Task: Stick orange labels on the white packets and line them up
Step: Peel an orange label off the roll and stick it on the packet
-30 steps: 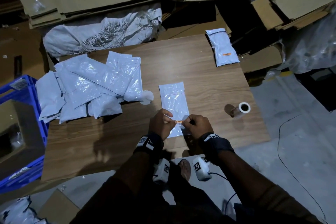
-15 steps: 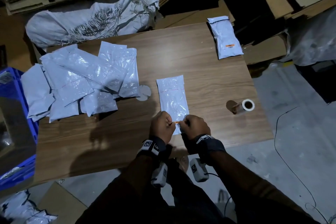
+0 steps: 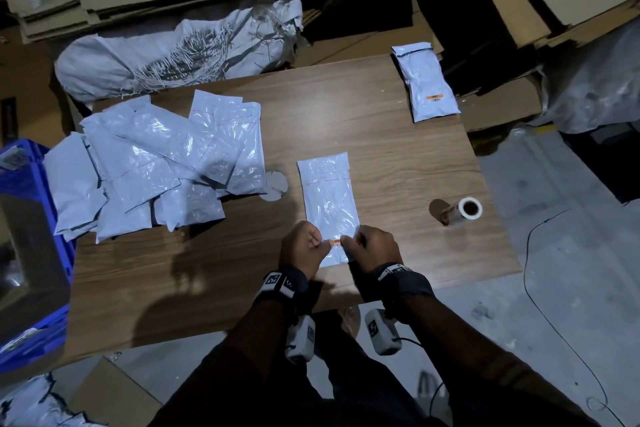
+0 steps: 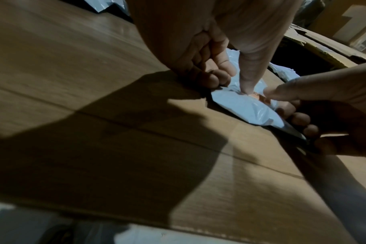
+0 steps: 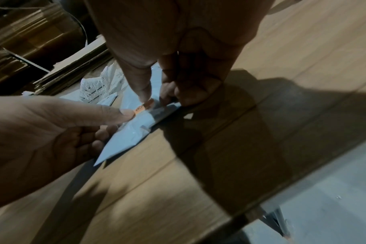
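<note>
A white packet (image 3: 328,199) lies lengthwise on the wooden table (image 3: 398,156) in front of me. A small orange label (image 3: 335,244) sits near its near end. My left hand (image 3: 311,246) and right hand (image 3: 362,243) hold that end from either side. The left thumb (image 4: 247,85) and the right thumb (image 5: 144,94) press on the label (image 5: 142,107), with the other fingers curled at the packet's edges. Another packet (image 3: 426,81), bearing an orange label, lies at the far right corner.
A loose pile of unlabelled white packets (image 3: 149,163) covers the table's left side. A label roll (image 3: 468,210) lies to the right, a round white backing piece (image 3: 276,185) next to the pile. A blue crate (image 3: 24,288) stands left; a sack (image 3: 166,59) and cardboard lie behind.
Both hands stay at the packet's near end with thumbs on the label. Only the head view has shifted a little.
</note>
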The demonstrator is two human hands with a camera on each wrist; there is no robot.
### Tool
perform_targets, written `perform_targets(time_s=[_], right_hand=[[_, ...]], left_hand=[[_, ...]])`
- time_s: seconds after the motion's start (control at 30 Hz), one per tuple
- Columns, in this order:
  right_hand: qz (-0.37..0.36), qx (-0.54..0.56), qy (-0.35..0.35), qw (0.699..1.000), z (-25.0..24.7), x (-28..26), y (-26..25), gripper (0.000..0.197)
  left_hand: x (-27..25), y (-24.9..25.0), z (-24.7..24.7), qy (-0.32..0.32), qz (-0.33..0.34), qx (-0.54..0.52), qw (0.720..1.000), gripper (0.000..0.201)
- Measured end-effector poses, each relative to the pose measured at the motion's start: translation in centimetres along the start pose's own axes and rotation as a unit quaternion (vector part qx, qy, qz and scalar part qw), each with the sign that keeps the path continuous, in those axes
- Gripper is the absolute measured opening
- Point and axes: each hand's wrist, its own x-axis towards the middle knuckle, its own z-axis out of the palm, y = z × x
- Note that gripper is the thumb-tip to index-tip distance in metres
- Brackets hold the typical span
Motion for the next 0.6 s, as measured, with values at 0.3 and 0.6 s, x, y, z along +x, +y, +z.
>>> perform_targets(time_s=[0.3, 0.6], right_hand=[[-0.004, -0.048, -0.016, 0.999, 0.6, 0.71, -0.24, 0.045], [-0.015, -0.017, -0.005, 1.0, 0.63, 0.35, 0.26, 0.039]], left_hand=[[-0.1, 0.0, 0.28, 0.011, 0.014, 0.028, 0.999, 0.037], [-0.1, 0.42, -0.12, -0.01, -0.003, 0.049, 0.999, 0.038]])
